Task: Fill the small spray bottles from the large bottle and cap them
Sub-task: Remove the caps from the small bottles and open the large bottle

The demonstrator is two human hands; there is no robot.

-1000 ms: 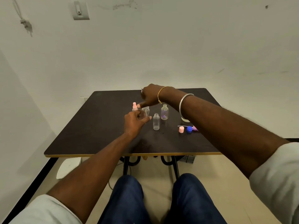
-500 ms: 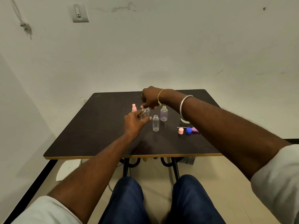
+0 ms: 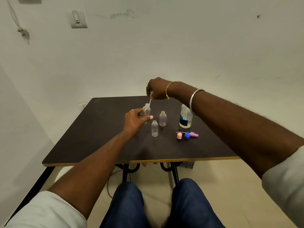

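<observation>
My left hand [image 3: 135, 120] grips a small clear spray bottle [image 3: 146, 109] just above the dark table [image 3: 98, 139]; its neck is uncapped. Above it, my right hand [image 3: 157, 88] pinches a spray head hidden in the fingers. The spray head's thin white dip tube [image 3: 150, 102] hangs down to the bottle's mouth. Two more small clear bottles [image 3: 154, 128] [image 3: 162, 118] stand uncapped to the right. The large bottle [image 3: 185, 118], partly filled with clear liquid, stands behind my right forearm.
A pink cap [image 3: 179, 136], a blue cap [image 3: 187, 135] and a purple spray head [image 3: 194, 134] lie together in front of the large bottle. The table's yellow front edge [image 3: 131, 162] is near my knees. A white wall stands close behind the table.
My right hand has risen from the bottle, drawing the dip tube up to its mouth. The pink spray top seen beside my left hand earlier is out of sight.
</observation>
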